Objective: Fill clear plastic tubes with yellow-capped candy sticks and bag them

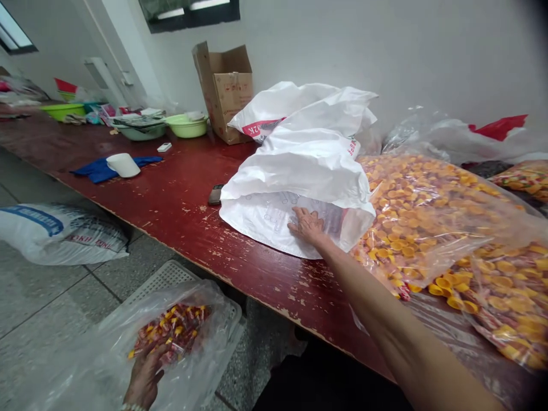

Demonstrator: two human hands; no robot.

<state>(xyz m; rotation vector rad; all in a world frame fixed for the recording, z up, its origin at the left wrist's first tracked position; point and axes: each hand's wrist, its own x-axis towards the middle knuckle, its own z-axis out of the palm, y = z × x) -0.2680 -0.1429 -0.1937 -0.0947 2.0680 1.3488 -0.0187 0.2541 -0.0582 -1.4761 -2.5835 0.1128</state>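
My right hand (pixel 307 224) reaches into the mouth of a white woven sack (pixel 295 171) lying on the table, its fingers spread over the inner surface. Nothing shows in its grasp. Low on the left, my left hand (pixel 146 368) is at a clear plastic bag (pixel 205 337), beside a pile of small red pieces with yellow caps (pixel 175 328). Its thumb and fingers are apart, and the fingertips lie near the pieces. The bag rests over a pale perforated crate (pixel 165 279) by the floor.
Large clear bags of yellow cup-shaped pieces (pixel 402 217) cover the right of the red table (pixel 180 200). Farther left are a phone-like dark object (pixel 215 194), a white mug (pixel 124 165) on blue cloth, basins (pixel 187 125) and a cardboard box (pixel 233 94). A filled sack (pixel 64 234) lies on the floor.
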